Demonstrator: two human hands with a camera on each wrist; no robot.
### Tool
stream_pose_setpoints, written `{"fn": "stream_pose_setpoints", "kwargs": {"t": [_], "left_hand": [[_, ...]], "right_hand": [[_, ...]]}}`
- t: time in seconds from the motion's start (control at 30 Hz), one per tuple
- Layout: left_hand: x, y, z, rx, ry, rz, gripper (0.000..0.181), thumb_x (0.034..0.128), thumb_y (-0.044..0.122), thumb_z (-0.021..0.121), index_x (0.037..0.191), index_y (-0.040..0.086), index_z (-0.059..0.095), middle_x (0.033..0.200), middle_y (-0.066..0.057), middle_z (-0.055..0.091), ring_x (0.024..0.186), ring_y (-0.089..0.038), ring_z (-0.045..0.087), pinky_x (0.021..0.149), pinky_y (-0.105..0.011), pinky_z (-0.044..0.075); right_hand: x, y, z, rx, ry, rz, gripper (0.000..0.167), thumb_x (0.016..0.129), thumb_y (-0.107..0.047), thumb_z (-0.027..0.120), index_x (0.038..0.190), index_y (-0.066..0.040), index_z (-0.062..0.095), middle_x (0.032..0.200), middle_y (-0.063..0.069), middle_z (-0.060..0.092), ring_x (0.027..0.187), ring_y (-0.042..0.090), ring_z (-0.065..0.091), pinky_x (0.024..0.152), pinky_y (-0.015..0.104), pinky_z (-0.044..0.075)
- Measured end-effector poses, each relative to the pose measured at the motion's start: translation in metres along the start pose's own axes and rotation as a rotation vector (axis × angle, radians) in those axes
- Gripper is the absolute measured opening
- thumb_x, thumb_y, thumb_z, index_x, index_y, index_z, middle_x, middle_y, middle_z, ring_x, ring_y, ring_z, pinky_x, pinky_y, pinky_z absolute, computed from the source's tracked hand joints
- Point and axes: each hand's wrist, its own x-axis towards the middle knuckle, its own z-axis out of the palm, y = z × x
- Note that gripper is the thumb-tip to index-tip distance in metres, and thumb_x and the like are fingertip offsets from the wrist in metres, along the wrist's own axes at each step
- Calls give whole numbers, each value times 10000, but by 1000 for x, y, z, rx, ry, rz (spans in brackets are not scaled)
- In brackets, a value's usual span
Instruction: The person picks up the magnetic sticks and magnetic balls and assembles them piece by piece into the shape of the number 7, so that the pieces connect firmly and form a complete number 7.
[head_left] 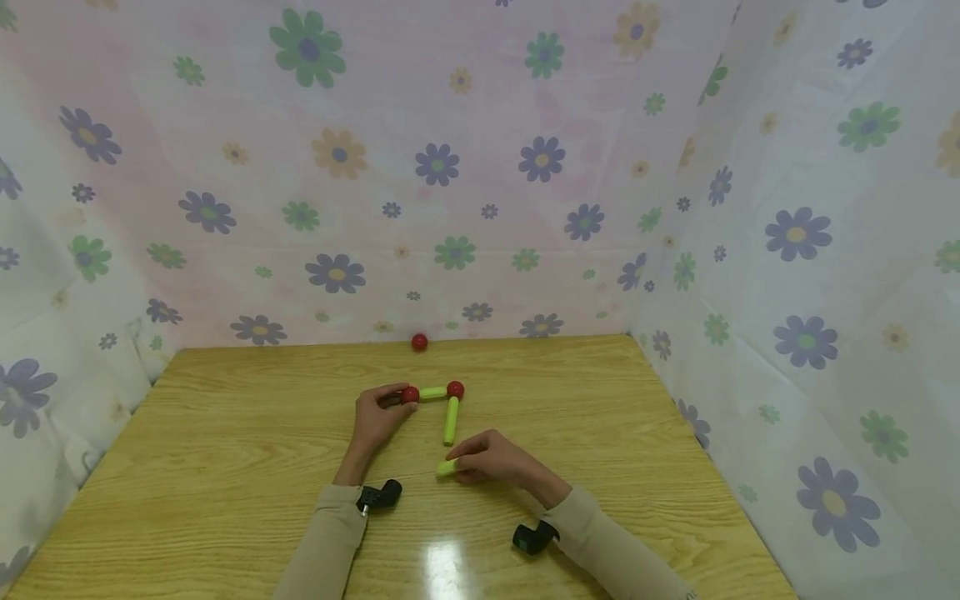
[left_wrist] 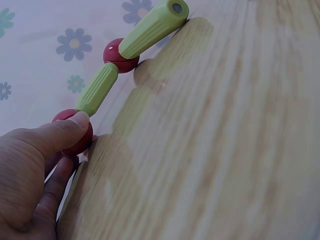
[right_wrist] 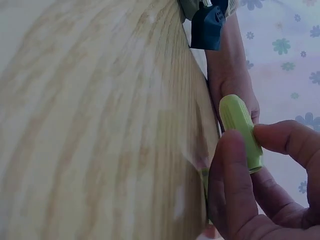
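My left hand (head_left: 377, 419) pinches a red ball (left_wrist: 85, 142) between thumb and fingers at one end of a joined chain. From that ball a yellow-green building rod (head_left: 433, 392) runs right to a second red ball (head_left: 455, 389). Another ribbed yellow-green rod (head_left: 451, 421) extends from the second ball toward the front of the table; its free end shows a dark grey disc. Nearer the front, my right hand (head_left: 492, 458) holds a loose yellow-green rod (right_wrist: 241, 130) between thumb and fingertips, apart from the chain.
A single red ball (head_left: 419, 342) lies at the back edge of the wooden table (head_left: 247, 433). Flower-patterned cloth (head_left: 480, 167) hangs behind the table and along both sides. Black wrist cameras (head_left: 531, 538) are strapped at both sleeves.
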Motion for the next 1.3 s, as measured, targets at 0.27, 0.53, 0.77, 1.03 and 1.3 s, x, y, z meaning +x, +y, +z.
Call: {"fn": "stream_pose_setpoints", "kwargs": {"t": [0.27, 0.53, 0.77, 1.03, 1.3], "left_hand": [[0, 0, 0, 8, 3, 2, 391, 853, -47, 785, 1218, -135, 673, 1187, -347, 668, 1088, -487, 661, 876, -352, 594], [1, -1, 1, 14, 23, 4, 404, 845, -61, 787, 1220, -149, 664, 1183, -339, 674, 1088, -486, 664, 923, -477, 573], [0, 2, 1, 24, 14, 4, 401, 848, -57, 785, 1221, -142, 668, 1190, -339, 672, 1089, -478, 667, 915, -444, 582], [0, -1, 2, 10, 21, 21, 394, 839, -70, 787, 1207, -151, 670, 1178, -346, 672, 1074, -488, 667, 875, -367, 597], [1, 1, -1, 1, 13, -17, 391, 836, -69, 790, 1204, -139, 679, 1177, -345, 672, 1075, -492, 659, 858, -325, 596]], "right_hand": [[0, 6, -2, -18, 14, -49, 273, 965, -118, 689, 1194, 26, 722, 1049, 64, 726, 927, 136, 715, 820, 279, 601], [0, 9, 1, 31, 9, -74, 311, 1033, -210, 625, 1173, 57, 700, 998, 102, 754, 841, 123, 719, 763, 271, 607], [-3, 7, 3, 11, -25, -59, 284, 1050, -162, 584, 1204, 53, 687, 956, 82, 749, 773, 111, 687, 686, 238, 591], [-4, 7, 4, -51, -50, -92, 329, 1060, -176, 567, 1256, 69, 667, 957, 55, 716, 752, 92, 628, 651, 215, 554], [-2, 7, 5, -38, -41, -79, 268, 946, -162, 738, 1139, 24, 726, 878, 50, 771, 706, 83, 679, 630, 218, 555]]}}
